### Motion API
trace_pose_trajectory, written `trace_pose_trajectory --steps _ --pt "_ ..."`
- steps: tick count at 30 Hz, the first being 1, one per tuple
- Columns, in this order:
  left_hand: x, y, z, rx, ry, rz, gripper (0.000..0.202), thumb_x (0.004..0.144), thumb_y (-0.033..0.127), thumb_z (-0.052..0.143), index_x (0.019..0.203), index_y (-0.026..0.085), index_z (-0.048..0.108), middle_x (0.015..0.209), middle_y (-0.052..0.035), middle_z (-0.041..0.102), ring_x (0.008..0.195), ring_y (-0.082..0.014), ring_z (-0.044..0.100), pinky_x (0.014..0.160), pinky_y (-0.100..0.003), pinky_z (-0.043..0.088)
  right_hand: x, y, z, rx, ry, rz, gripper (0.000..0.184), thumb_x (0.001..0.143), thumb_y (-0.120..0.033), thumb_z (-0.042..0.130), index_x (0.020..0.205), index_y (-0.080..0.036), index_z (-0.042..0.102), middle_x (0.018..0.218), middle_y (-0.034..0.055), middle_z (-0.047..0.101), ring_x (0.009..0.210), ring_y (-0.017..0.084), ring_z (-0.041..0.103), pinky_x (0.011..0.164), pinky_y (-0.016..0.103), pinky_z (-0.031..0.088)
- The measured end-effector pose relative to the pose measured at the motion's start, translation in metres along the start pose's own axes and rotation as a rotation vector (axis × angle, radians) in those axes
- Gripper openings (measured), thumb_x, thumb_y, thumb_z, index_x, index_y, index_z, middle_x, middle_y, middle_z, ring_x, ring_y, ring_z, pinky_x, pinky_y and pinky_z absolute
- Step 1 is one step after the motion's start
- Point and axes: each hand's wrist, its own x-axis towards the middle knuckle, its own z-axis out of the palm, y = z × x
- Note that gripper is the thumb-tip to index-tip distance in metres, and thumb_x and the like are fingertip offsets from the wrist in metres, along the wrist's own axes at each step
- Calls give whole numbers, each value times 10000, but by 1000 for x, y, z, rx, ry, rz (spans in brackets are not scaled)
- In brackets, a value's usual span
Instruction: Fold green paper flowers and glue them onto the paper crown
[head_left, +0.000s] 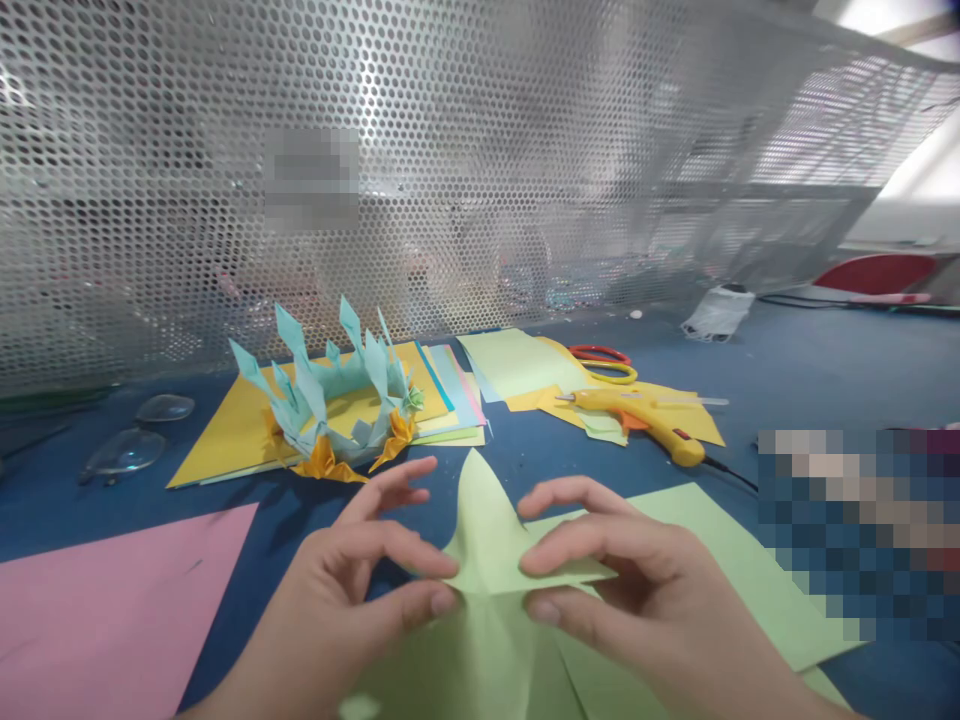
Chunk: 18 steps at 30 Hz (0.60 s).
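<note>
Between my two hands is a light green sheet of paper (487, 530), partly folded, its pointed corner standing up away from me. My left hand (367, 570) pinches its left side between thumb and index finger, the other fingers raised. On the right side, my right hand (622, 570) grips the paper the same way, thumb below and fingers above. More light green paper (735, 570) lies flat under and beside my right hand. Beyond my left hand stands a pale blue paper crown (322, 400) with upright points and orange folded pieces at its base.
A pink sheet (127, 610) lies at the left, with eyeglasses (124, 450) behind it. Back right are a yellow glue gun (637, 415) with a cord, scissors (604, 365) and stacked coloured paper (517, 365). A perforated metal screen (450, 150) rises behind the blue table (810, 370).
</note>
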Motion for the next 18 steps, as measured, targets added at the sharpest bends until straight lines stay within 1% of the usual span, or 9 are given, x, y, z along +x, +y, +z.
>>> trace_pose_trajectory --steps 2,3,5,7,8,9,12,15,18 --pt "-2 2 2 159 68 58 129 635 188 792 599 305 751 1216 4 590 1107 -221 548 968 -363 454 -1 0 2 -12 36 8 143 672 -146 750 733 -274 763 1035 55 591 1023 180 600 631 180 555" --pt "-4 3 2 210 67 87 132 650 189 777 605 309 749 1136 6 614 1044 -200 573 935 -332 471 -1 0 3 -21 60 21 133 670 -145 740 718 -268 757 1033 54 595 1019 175 603 630 177 549" --pt "-6 5 4 259 10 146 147 697 169 727 647 307 739 935 26 661 878 -149 621 824 -253 507 0 1 4 -49 71 33 93 684 -163 720 708 -249 742 1029 58 604 1011 175 613 651 190 550" --pt "-7 6 4 292 -67 196 167 736 135 676 685 288 717 755 56 678 725 -111 639 719 -194 516 2 2 5 -120 15 7 60 714 -189 705 743 -235 730 1001 61 621 972 178 633 708 235 561" --pt "-8 6 5 321 -86 216 172 747 122 656 701 280 707 705 68 684 673 -101 641 683 -176 516 3 3 5 -169 -10 -13 54 730 -194 695 760 -230 723 978 59 634 948 178 642 749 261 560" --pt "-8 5 5 359 -92 241 172 750 114 646 718 273 701 690 73 695 646 -96 645 662 -165 517 5 3 5 -224 -26 -31 55 740 -190 687 768 -226 717 949 54 648 922 178 650 781 282 553" --pt "-8 4 4 467 -80 313 173 747 107 633 759 265 703 723 68 731 660 -104 675 651 -155 529 7 3 7 -355 -27 -49 73 749 -162 671 753 -221 713 910 46 681 880 176 659 827 307 526" --pt "-8 4 5 509 -101 337 178 749 113 619 773 265 708 720 63 740 655 -111 688 636 -156 537 7 2 8 -399 -48 -70 95 752 -144 660 746 -220 715 909 41 695 862 171 662 815 297 518" --pt "-8 4 6 506 -131 329 225 752 104 594 810 283 716 717 73 739 646 -109 685 629 -163 537 6 2 8 -415 -77 -118 153 765 -111 621 818 -225 710 870 21 706 826 154 664 769 268 520"
